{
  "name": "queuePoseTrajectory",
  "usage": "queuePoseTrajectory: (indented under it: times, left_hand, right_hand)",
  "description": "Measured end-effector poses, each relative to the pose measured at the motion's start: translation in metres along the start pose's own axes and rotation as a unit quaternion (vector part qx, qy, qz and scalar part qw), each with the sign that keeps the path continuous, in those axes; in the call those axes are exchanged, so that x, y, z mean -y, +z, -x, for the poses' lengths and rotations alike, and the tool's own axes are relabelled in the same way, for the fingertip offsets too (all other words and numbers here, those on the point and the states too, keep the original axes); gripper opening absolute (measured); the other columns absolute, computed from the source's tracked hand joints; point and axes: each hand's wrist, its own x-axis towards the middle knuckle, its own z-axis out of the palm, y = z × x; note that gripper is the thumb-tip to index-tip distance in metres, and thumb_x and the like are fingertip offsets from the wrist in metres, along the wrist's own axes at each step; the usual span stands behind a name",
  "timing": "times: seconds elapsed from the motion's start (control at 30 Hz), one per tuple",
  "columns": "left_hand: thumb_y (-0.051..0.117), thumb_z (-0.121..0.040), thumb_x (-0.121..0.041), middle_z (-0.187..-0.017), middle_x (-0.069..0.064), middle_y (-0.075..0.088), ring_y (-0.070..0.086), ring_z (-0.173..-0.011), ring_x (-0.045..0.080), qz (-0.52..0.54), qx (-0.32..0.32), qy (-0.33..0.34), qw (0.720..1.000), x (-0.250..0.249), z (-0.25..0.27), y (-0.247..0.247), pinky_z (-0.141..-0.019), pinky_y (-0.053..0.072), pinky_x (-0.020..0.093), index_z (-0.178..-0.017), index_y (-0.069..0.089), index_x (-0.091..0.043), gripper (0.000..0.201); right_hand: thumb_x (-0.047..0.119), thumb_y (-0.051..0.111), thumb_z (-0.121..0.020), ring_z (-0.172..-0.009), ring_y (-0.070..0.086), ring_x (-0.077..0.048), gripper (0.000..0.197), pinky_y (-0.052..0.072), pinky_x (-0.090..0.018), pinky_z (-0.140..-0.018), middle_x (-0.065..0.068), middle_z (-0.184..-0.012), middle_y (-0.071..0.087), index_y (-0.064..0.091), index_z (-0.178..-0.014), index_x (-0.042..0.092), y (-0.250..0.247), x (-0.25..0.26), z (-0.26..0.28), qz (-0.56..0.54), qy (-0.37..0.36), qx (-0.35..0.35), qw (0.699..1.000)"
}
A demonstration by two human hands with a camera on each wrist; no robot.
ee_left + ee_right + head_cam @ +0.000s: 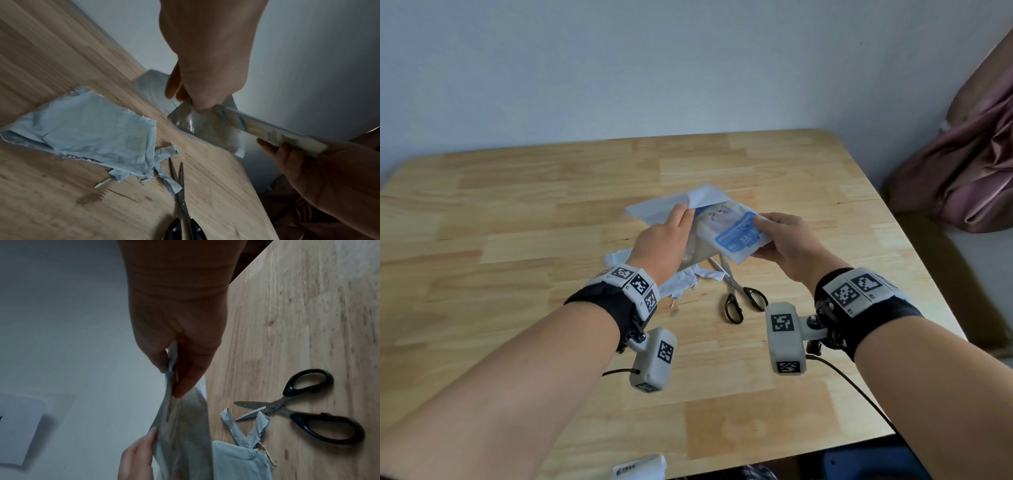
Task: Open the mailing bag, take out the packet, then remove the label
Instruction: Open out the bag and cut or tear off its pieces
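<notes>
You held the packet [734, 236] above the table [517, 222], your right hand [786, 245] pinching its near corner, thumb on top. Your left hand [666, 245] gripped the mailing bag [671, 205] at its open mouth, with the packet partly out. Both looked light; the packet seemed flat and fairly stiff, its film probably slick, so an edge pinch suited it. The bag seemed thin and limp. Counted: one packet, one held bag, one torn bag piece [86, 133], one pair of scissors [739, 298].

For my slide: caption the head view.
Left hand holds the mailing bag while right hand pulls out the packet.
</notes>
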Motion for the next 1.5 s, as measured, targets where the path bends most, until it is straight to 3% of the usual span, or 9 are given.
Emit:
queuePoseTrajectory:
  times: [0.17,0.43,0.67,0.77,0.93,1.03,1.2,1.37,1.5]
  left_hand:
    - [0.048,-0.089,-0.005,-0.145,0.005,0.029,0.061,-0.089,0.033,0.087,0.013,0.060,0.994,-0.008,-0.002,-0.004,-0.069,0.052,0.039,-0.145,0.025,-0.012,0.061]
    - [0.047,-0.093,-0.008,-0.147,0.001,0.027,0.058,-0.097,0.026,0.203,0.038,0.097,0.974,-0.016,-0.002,-0.014,-0.069,0.039,0.027,-0.147,0.024,-0.014,0.059]
    - [0.047,-0.089,-0.002,-0.149,0.001,0.025,0.041,-0.079,0.011,0.295,0.054,0.071,0.951,-0.019,-0.003,-0.025,-0.065,0.028,0.012,-0.148,0.025,-0.016,0.064]
    - [0.049,-0.090,-0.005,-0.148,0.003,0.025,0.047,-0.081,0.014,0.335,0.048,0.046,0.940,-0.017,-0.005,-0.031,-0.072,0.035,0.018,-0.147,0.025,-0.015,0.063]
    - [0.053,-0.086,-0.003,-0.145,0.010,0.025,0.038,-0.130,0.025,0.385,0.059,-0.047,0.920,-0.003,-0.014,-0.030,-0.105,0.038,0.033,-0.146,0.025,-0.008,0.067]
    - [0.054,-0.085,-0.001,-0.145,0.011,0.025,0.039,-0.129,0.028,0.404,0.056,-0.075,0.910,-0.001,-0.018,-0.031,-0.106,0.039,0.035,-0.145,0.027,-0.006,0.066]
    - [0.055,-0.087,-0.005,-0.146,0.007,0.022,0.038,-0.129,0.024,0.449,0.017,-0.124,0.885,-0.008,-0.025,-0.046,-0.100,0.034,0.025,-0.146,0.026,-0.010,0.066]
    - [0.054,-0.091,-0.010,-0.145,0.007,0.024,0.044,-0.120,0.022,0.468,0.005,-0.084,0.880,-0.018,-0.027,-0.059,-0.091,0.036,0.020,-0.145,0.026,-0.009,0.062]
    - [0.043,-0.098,-0.034,-0.136,0.002,0.035,0.061,-0.085,0.016,0.533,-0.014,-0.049,0.844,-0.016,-0.020,-0.070,-0.070,0.053,0.018,-0.147,0.024,-0.020,0.055]
  right_hand:
    - [-0.002,0.033,-0.089,-0.072,0.063,-0.023,0.032,0.057,-0.029,-0.057,-0.014,-0.081,0.063,0.060,-0.105,-0.004,0.010,0.009,0.003,0.005,0.007,0.022,1.000]
    - [-0.001,0.050,-0.093,-0.071,0.066,-0.021,0.021,0.060,-0.022,-0.060,-0.016,-0.092,0.063,0.056,-0.113,-0.003,0.016,0.003,-0.006,0.022,0.001,-0.037,0.999]
    - [0.004,0.061,-0.089,-0.064,0.067,-0.021,0.020,0.060,-0.027,-0.059,-0.017,-0.091,0.064,0.045,-0.086,0.015,0.026,0.006,-0.013,0.074,-0.060,-0.099,0.990]
    - [0.015,0.068,-0.085,-0.071,0.067,-0.027,0.024,0.059,-0.043,-0.071,-0.006,-0.078,0.059,0.044,-0.082,0.017,0.033,0.010,-0.016,0.230,-0.142,-0.116,0.956]
    - [0.026,0.065,-0.084,-0.083,0.048,-0.017,0.029,0.043,-0.028,-0.069,0.003,-0.089,0.048,0.053,-0.104,0.009,0.025,0.019,-0.014,0.356,-0.258,-0.207,0.874]
    - [0.038,0.066,-0.082,-0.109,0.045,-0.024,0.055,0.041,-0.036,-0.097,-0.010,-0.119,0.045,0.044,-0.120,0.005,0.022,0.018,-0.010,0.350,-0.184,-0.231,0.889]
    - [0.067,0.053,-0.079,-0.099,0.061,-0.025,0.073,0.053,-0.040,-0.088,-0.012,-0.111,0.061,0.054,-0.117,0.004,0.034,0.026,0.000,0.148,0.052,-0.069,0.985]
    - [0.023,0.062,-0.087,-0.076,0.065,-0.024,0.018,0.056,-0.039,-0.081,-0.009,-0.083,0.067,0.062,-0.081,0.006,0.055,0.050,0.001,0.143,-0.001,-0.044,0.989]
    - [0.003,0.051,-0.087,-0.058,0.050,-0.020,0.013,0.043,-0.026,-0.052,-0.011,-0.071,0.056,0.061,-0.080,0.003,0.055,0.067,-0.003,0.241,-0.094,-0.086,0.962]
